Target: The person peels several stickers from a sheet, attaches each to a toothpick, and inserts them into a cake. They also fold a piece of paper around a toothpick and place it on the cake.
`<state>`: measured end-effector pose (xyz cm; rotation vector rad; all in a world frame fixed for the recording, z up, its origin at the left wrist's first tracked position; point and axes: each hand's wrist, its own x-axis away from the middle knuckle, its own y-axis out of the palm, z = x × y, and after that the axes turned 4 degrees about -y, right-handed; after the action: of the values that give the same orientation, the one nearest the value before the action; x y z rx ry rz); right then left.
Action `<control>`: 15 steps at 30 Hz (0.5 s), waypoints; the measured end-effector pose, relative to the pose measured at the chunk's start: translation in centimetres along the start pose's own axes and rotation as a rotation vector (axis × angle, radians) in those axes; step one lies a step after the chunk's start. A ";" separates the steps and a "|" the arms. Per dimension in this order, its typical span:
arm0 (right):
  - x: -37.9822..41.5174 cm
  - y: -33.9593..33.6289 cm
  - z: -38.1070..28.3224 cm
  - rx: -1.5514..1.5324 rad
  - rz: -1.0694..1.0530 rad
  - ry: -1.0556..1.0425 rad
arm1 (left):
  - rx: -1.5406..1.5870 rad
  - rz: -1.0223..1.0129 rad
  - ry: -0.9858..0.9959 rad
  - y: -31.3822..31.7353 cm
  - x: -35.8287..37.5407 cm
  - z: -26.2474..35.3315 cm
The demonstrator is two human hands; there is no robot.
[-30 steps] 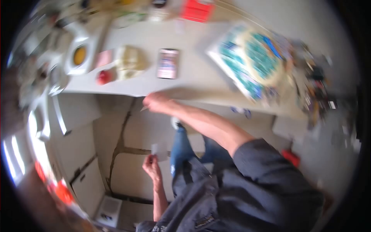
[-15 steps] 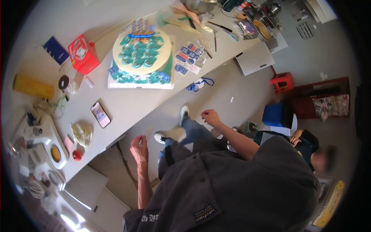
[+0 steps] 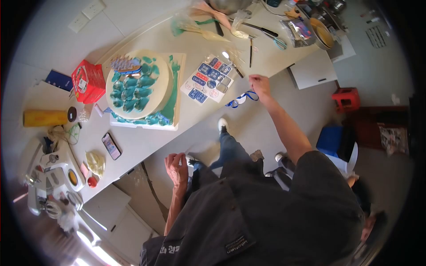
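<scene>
My left hand (image 3: 176, 169) hangs in front of the table edge, fingers curled together; whatever they hold, if anything, is hidden. My right hand (image 3: 259, 86) is raised at the table's front edge, its fingers closed, and I cannot make out anything in them. Nearest to it lie a printed sheet of blue and red labels (image 3: 205, 79) and a thin dark-handled tool (image 3: 238, 71). Further left stands a cream-coloured cake (image 3: 160, 91) with teal piped dollops (image 3: 128, 92) and a ship-like topper (image 3: 126, 65). It rests on a white board (image 3: 180, 71) smeared with teal.
A phone (image 3: 111, 146), a red box (image 3: 88, 82) and a stand mixer (image 3: 57, 164) are on the left of the table (image 3: 137, 144). Piping bags (image 3: 199, 30), scissors (image 3: 279, 43) and a bowl (image 3: 323, 35) lie further back. Another person (image 3: 361, 195) is partly visible at right.
My right hand has moved up and forward to the table edge, near the label sheet. My left hand stays low with curled fingers. The whole view has shifted and turned.
</scene>
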<state>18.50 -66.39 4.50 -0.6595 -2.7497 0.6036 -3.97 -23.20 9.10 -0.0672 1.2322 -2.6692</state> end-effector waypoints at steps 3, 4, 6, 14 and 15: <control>-9.2 2.0 -1.1 0.262 0.010 -0.225 | -0.101 0.090 -0.101 1.8 -1.7 3.8; -11.8 2.8 -1.2 0.349 0.018 -0.330 | -0.117 0.107 -0.109 2.8 -2.3 5.0; -15.8 4.5 -1.8 0.462 -0.036 -0.410 | -0.152 0.135 -0.079 4.7 -3.7 7.3; -20.5 8.3 -1.8 0.634 -0.298 -0.543 | -0.133 0.194 -0.136 9.6 -8.5 10.9; -20.5 8.2 -1.8 0.631 -0.292 -0.556 | -0.091 0.185 -0.174 9.8 -8.6 11.3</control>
<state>39.93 -68.94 -0.47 0.0728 -2.7583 1.6733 7.47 -36.14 9.42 -0.1846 1.2393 -2.3942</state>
